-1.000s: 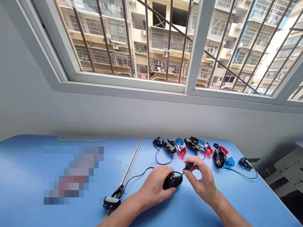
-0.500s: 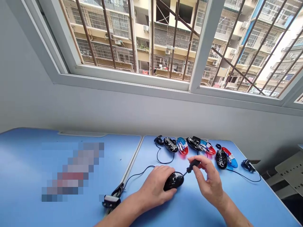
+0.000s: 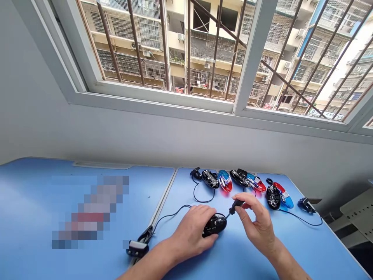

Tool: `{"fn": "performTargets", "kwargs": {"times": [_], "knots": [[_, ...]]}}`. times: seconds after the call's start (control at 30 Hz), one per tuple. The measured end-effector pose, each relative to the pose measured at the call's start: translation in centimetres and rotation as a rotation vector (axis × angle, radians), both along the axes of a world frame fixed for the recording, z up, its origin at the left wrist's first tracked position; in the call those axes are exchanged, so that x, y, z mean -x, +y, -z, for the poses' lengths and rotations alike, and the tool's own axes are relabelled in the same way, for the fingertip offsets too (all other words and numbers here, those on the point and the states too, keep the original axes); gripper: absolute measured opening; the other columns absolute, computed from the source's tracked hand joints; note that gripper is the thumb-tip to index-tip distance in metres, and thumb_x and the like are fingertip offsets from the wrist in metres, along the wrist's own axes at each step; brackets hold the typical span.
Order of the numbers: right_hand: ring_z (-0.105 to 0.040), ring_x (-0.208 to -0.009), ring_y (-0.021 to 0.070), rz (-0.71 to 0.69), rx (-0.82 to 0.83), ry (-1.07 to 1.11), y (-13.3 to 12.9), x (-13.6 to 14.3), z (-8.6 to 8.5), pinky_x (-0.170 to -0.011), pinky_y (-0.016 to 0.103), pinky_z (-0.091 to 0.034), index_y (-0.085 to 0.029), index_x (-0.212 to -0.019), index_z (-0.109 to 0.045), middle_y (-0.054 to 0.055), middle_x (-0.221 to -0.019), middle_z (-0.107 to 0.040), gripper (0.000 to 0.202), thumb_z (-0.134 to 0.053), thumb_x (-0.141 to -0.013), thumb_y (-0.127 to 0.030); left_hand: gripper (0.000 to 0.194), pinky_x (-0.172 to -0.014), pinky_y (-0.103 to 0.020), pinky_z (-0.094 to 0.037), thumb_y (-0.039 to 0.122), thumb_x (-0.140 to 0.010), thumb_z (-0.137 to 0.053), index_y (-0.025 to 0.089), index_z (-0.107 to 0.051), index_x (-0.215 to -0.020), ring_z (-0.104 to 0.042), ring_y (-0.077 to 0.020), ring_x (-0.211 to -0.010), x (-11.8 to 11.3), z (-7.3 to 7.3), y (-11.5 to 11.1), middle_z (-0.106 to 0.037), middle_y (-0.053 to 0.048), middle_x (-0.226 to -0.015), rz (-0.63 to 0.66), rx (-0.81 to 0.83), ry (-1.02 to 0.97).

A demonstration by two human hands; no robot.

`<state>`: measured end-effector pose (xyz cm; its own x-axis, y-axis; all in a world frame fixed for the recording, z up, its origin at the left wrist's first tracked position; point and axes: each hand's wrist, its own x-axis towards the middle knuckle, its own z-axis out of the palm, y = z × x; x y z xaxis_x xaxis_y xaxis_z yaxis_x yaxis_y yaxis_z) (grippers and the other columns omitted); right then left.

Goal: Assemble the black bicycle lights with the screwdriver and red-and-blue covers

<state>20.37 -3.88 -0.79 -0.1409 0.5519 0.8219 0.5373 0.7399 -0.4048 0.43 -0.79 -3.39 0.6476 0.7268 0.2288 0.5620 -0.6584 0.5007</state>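
My left hand is wrapped round a black computer mouse on the blue table, thumb along its near side and fingers over the far side. A thin cable runs from it to a dark plug end with a pale strip near my left forearm. Between the thumb and fingers of my right hand is a small screwdriver with a black handle. Its shaft slants down to the left, and the tip meets the right end of the mouse; the exact contact point is too small to see.
Along the table's back lie several dark mouse bodies with cables, beside red-and-blue translucent shells. A coiled cable rests near the right edge. A seam crosses the table. A blurred patch covers something at left. A barred window stands behind.
The screwdriver and my right hand have shifted slightly left and down toward the mouse. My left hand keeps its hold on the mouse. The view has moved a little.
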Motion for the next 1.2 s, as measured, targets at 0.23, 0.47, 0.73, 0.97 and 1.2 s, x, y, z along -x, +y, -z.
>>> {"fn": "performTargets", "kwargs": {"times": [0.23, 0.47, 0.73, 0.97, 1.2], "knots": [[-0.063, -0.081, 0.0164, 0.017, 0.045, 0.024, 0.15, 0.04, 0.75, -0.061, 0.028, -0.056, -0.024, -0.122, -0.049, 0.006, -0.099, -0.066, 0.036, -0.054, -0.088, -0.013, 0.027, -0.082, -0.041, -0.044, 0.018, -0.066, -0.061, 0.02, -0.057, -0.092, -0.06, -0.0274, -0.09, -0.07, 0.02, 0.02, -0.067, -0.008, -0.098, -0.011, -0.003, -0.015], [-0.06, -0.078, 0.0146, 0.025, 0.045, 0.043, 0.35, -0.26, 0.43, -0.057, 0.024, -0.054, -0.026, -0.113, -0.054, 0.003, -0.093, -0.063, 0.03, -0.055, -0.088, -0.01, 0.027, -0.082, -0.041, -0.044, 0.019, -0.065, -0.063, 0.02, -0.057, -0.091, -0.06, -0.0282, -0.09, -0.08, 0.08, 0.01, -0.067, -0.008, -0.098, -0.028, -0.001, -0.004], [-0.064, -0.087, 0.0165, -0.021, 0.129, 0.037, -0.04, -0.54, 0.9, -0.069, 0.029, -0.057, -0.024, -0.125, -0.047, 0.005, -0.1, -0.065, 0.041, -0.05, -0.088, -0.008, 0.028, -0.082, -0.04, -0.043, 0.019, -0.065, -0.063, 0.02, -0.057, -0.092, -0.059, -0.0277, -0.09, 0.02, 0.07, 0.01, -0.067, -0.008, -0.098, -0.022, 0.021, -0.004], [-0.059, -0.073, 0.0131, 0.0, 0.067, 0.011, 0.47, -0.57, 0.03, -0.057, 0.023, -0.053, -0.027, -0.119, -0.054, 0.002, -0.093, -0.063, 0.034, -0.056, -0.088, -0.013, 0.028, -0.081, -0.04, -0.043, 0.019, -0.066, -0.063, 0.02, -0.058, -0.093, -0.059, -0.0272, -0.09, -0.04, 0.02, 0.07, -0.067, -0.008, -0.097, -0.026, 0.034, 0.0], [-0.063, -0.089, 0.016, -0.055, 0.098, -0.004, 0.07, -0.71, 0.46, -0.069, 0.027, -0.056, -0.026, -0.13, -0.046, 0.005, -0.102, -0.064, 0.044, -0.048, -0.09, -0.007, 0.027, -0.08, -0.039, -0.044, 0.018, -0.065, -0.062, 0.02, -0.058, -0.092, -0.059, -0.0258, -0.086, -0.03, -0.09, 0.07, -0.067, -0.007, -0.094, -0.026, 0.027, -0.019]]}}
